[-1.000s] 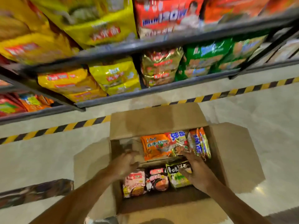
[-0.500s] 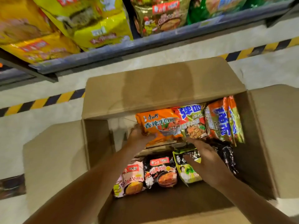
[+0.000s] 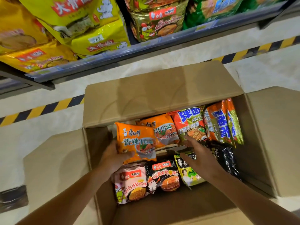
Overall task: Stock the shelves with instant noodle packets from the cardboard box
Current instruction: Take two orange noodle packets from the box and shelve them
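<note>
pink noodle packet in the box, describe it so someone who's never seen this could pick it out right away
Look into the open brown cardboard box on the floor below the shelf. In the row of packets nearest the person, the pink noodle packet is the leftmost, beside the box's left wall and just under the left hand. It is the only pale pink one; its neighbour is black.

1 head view, steeply downward, close over cardboard box [image 3: 162,93]

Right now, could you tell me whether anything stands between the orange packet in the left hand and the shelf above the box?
Nothing visible does. The left hand grips the orange packet, already raised over the open cardboard box; only bare floor separates it from the shelf.
</note>
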`<state>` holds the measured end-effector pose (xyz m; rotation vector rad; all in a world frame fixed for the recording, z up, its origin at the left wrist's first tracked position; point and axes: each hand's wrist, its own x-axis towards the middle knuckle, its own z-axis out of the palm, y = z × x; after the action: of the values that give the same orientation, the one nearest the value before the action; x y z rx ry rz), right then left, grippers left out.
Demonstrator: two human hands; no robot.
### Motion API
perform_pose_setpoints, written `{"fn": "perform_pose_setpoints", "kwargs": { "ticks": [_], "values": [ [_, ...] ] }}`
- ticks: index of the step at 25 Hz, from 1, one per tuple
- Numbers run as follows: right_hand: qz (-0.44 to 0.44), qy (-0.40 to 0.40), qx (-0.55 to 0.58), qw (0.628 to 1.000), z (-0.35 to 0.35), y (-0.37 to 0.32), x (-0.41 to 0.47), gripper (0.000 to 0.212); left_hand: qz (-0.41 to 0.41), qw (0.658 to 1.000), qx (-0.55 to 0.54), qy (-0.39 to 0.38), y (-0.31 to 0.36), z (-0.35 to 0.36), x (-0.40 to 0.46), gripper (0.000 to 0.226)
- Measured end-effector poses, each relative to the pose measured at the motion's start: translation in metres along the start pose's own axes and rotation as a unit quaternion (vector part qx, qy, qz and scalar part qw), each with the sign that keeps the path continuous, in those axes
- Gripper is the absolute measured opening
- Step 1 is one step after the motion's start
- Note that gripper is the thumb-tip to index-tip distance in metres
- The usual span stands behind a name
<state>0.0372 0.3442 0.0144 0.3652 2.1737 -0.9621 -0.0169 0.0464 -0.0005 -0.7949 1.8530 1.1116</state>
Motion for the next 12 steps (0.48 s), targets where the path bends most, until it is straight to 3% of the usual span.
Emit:
{"fn": "perform_pose_setpoints", "kwargs": {
  "ticks": [5, 9, 12],
  "values": [
    [0.055, 0.042, 0.092, 0.993, 0.031, -0.025, 0.049, 0.068, 0.007, 0.998, 0.065, 0.015, -0.009, -0.047, -0.015, 0.052],
    [0.117, 0.130, 0.116, 0.978, 0.061, -0.032, 0.085, 0.046, 0.024, 0.997, 0.068, 0.013, -0.020, -0.055, -0.018, 0.048],
    [0.168, 0.215, 0.040, 0.961, 0.076, -0.034, 0.093, 0.066, 0.035, 0.998, 0.057, 0.013, -0.027, -0.055, -0.024, 0.041]
  ]
}}
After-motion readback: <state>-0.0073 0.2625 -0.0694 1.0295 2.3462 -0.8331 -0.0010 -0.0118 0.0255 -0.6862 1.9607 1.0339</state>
